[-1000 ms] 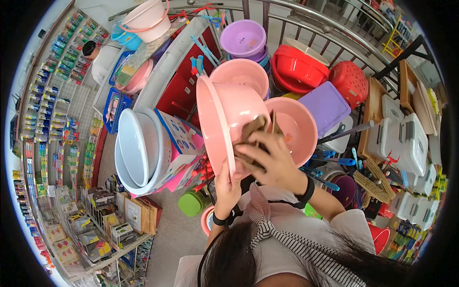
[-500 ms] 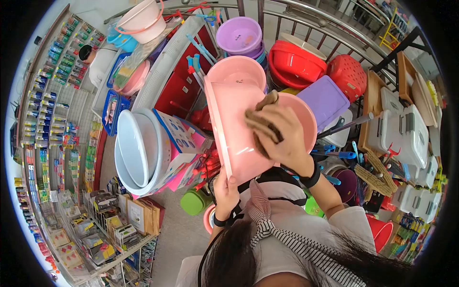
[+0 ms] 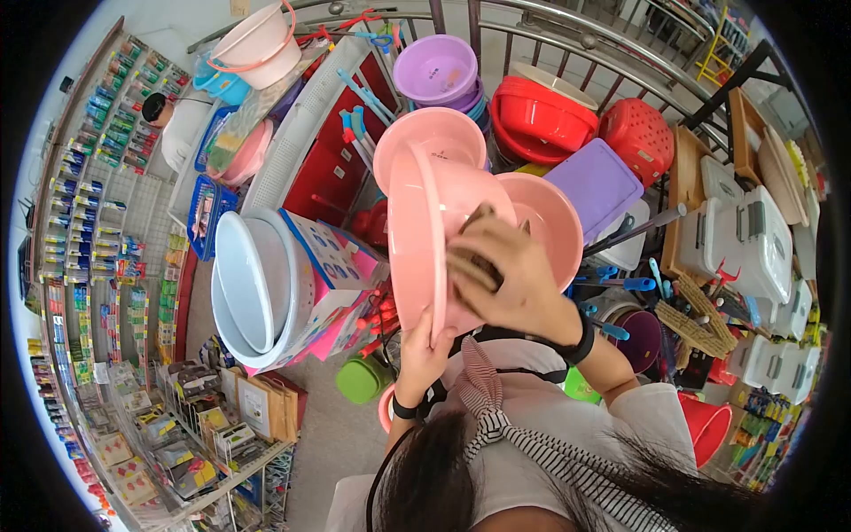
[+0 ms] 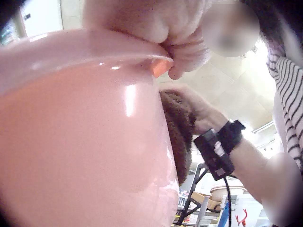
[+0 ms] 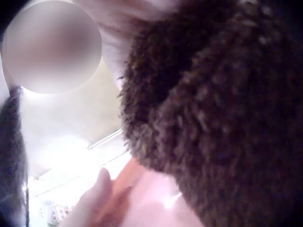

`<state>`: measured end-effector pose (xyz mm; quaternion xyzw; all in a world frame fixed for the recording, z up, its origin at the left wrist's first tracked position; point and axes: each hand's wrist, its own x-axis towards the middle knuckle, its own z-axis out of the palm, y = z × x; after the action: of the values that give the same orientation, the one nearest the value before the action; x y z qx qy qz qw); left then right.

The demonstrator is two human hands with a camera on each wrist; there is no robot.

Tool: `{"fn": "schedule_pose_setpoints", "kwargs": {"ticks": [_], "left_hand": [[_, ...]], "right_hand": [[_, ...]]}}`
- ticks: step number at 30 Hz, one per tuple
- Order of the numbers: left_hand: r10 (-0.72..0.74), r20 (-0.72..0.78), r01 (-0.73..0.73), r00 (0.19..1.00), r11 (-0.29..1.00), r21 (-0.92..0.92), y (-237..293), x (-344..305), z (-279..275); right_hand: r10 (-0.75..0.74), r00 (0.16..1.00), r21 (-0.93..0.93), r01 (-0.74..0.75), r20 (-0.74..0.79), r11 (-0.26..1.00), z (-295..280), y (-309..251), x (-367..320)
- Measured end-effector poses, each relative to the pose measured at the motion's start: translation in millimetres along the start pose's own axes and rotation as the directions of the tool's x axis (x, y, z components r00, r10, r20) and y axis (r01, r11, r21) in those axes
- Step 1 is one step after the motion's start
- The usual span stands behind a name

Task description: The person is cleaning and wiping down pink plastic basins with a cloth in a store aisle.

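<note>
A pink plastic basin (image 3: 474, 188) is held up on its side in front of the person's chest, its mouth facing left. At the near end of its rim, the left hand (image 3: 422, 359) grips the edge with the thumb on the outer side. The right hand (image 3: 525, 288) holds a fuzzy brown cloth (image 3: 474, 270) bunched against the basin's outer wall, close to the rim. In the right wrist view the cloth (image 5: 227, 127) fills much of the frame. Seen from the left wrist, part of the cloth (image 4: 176, 132) shows behind the basin wall.
Two more pink basins (image 3: 558, 232) stand just beyond the held one. Pale blue tubs (image 3: 244, 293) sit on a box at left. Purple basins (image 3: 434, 66), red basins (image 3: 541, 115) and a purple lid (image 3: 596, 195) lie farther back, before a metal railing (image 3: 585, 40). A green stool (image 3: 362, 379) is below.
The basin turned its outer wall upward, then tipped back so its inside shows again. The right hand with the cloth moved away along the wall and came back toward the rim.
</note>
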<state>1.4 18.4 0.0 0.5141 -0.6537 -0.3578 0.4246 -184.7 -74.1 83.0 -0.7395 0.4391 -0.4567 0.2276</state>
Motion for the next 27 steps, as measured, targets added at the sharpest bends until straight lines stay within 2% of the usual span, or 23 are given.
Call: {"fn": "schedule_pose_setpoints", "kwargs": {"ticks": [2, 3, 5, 7, 8, 9, 11, 13, 16, 18, 19, 21, 25, 27], "left_hand": [[-0.028, 0.028, 0.028, 0.999, 0.999, 0.017, -2, 1, 2], [-0.047, 0.004, 0.048, 0.999, 0.998, -0.045, -3, 3, 4], [-0.068, -0.013, 0.066, 0.998, 0.992, -0.107, -7, 2, 8], [-0.139, 0.028, 0.14, 0.99, 0.987, -0.077, -11, -3, 13], [-0.068, 0.02, 0.069, 0.997, 0.996, -0.063, -10, -4, 16], [-0.069, 0.021, 0.07, 0.997, 0.996, -0.061, -7, -4, 14], [-0.168, 0.135, 0.169, 0.977, 0.986, 0.007, 3, -1, 9], [-0.216, 0.185, 0.213, 0.959, 0.976, 0.037, 5, 3, 5], [-0.181, 0.227, 0.187, 0.957, 0.982, -0.003, 7, 10, 8], [0.062, 0.204, -0.078, 0.977, 0.995, 0.068, 5, 17, 12], [0.061, 0.199, -0.076, 0.978, 0.995, 0.067, 7, 17, 11], [-0.18, 0.336, 0.182, 0.925, 0.983, 0.028, 11, 18, 8], [-0.193, 0.345, 0.207, 0.919, 0.978, -0.005, 5, 20, 19], [-0.133, 0.318, 0.191, 0.939, 0.969, -0.158, 2, 20, 27]], "right_hand": [[0.016, 0.999, 0.027, -0.017, 0.048, 0.999, 9, -6, -18], [0.029, 0.995, 0.054, -0.034, 0.09, 0.998, 12, -7, -21], [0.021, 0.998, 0.008, -0.021, 0.066, 1.0, 14, -4, -17], [0.155, 0.988, 0.018, -0.156, 0.016, 0.988, 16, 9, -5], [0.148, 0.981, 0.062, -0.141, -0.122, 0.988, 19, 16, -1], [0.149, 0.981, 0.064, -0.142, -0.122, 0.988, 19, 15, -2], [0.225, 0.967, 0.052, -0.22, -0.117, 0.974, 15, 14, -4], [0.214, 0.974, 0.059, -0.21, -0.079, 0.976, 10, 15, -9], [0.184, 0.98, 0.061, -0.18, -0.068, 0.982, 9, 16, -12], [0.221, 0.969, 0.038, -0.218, -0.11, 0.975, 11, 17, -11], [0.218, 0.97, 0.038, -0.216, -0.105, 0.976, 12, 17, -10], [0.243, 0.963, -0.018, -0.247, -0.119, 0.969, 15, 17, -11], [0.331, 0.938, 0.018, -0.331, -0.098, 0.943, 23, 27, -13], [0.275, 0.938, -0.064, -0.294, -0.211, 0.954, 30, 24, -19]]}}
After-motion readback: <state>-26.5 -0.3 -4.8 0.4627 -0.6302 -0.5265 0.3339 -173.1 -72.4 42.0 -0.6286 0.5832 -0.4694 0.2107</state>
